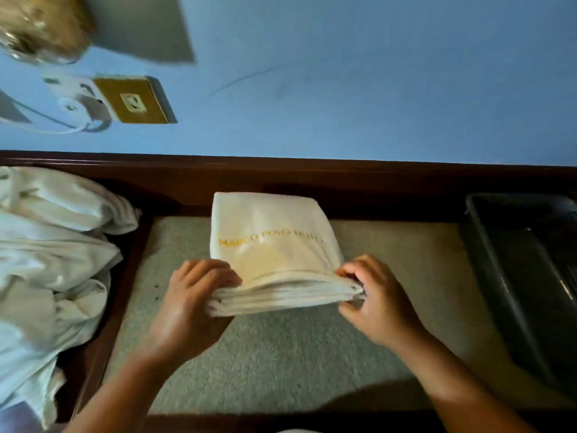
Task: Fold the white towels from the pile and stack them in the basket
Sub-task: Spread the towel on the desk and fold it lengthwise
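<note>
left hand (190,295) curling round folded towel (274,245), gripping its left edge | right hand (377,295) pinching its right corner | towel lying between both sets of fingers | basket (527,264) sitting right of right fingers

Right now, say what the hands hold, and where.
The folded white gold-lettered towel: left hand grips its near-left corner, right hand pinches its near-right corner.

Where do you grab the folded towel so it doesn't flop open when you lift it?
Grip the folded towel at both ends of its near edge, where the layers lie stacked. Come from each side, as the left hand and right hand do, pinching all layers together so probably none slips.
</note>
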Motion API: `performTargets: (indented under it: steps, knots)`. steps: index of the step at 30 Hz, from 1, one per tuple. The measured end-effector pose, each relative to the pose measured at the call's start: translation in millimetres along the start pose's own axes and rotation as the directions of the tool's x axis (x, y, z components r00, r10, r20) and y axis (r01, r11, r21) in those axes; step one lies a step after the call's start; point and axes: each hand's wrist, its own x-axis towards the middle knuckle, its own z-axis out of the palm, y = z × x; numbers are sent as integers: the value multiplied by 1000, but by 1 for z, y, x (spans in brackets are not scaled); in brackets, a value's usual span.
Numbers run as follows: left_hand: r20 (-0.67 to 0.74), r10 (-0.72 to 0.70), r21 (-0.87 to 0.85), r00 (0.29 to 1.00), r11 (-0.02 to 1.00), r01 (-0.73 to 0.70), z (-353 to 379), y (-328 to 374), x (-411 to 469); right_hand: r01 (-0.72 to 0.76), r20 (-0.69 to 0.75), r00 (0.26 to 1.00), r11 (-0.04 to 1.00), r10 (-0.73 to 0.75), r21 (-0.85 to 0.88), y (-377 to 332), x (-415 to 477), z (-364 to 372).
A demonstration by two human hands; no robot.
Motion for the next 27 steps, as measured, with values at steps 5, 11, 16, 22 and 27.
performTargets:
  steps: [5, 11, 16, 22, 27]
  knots:
    - [410, -408, 198, 816, 913, 357, 92, -44, -136, -262, 381, 881, 960, 280, -100, 25, -83, 105]
    - [273, -844, -117, 462, 447, 887, 109, -45, -156, -746, 347, 656, 646, 671, 160, 20, -98, 142]
    - [366, -893, -234, 263, 185, 954, 115, -39, -125, -884, 456, 464, 428, 760, 186, 20, -71, 152]
    - [287, -932, -229, 222, 158, 961, 122, -40, -116, -885, 444, 446, 456, 777, 92, 12, -55, 156]
    - [278, -937, -125, 213, 185, 975, 122, -32, -127, -872, 368, 446, 488, 816, -27, 9, -70, 155]
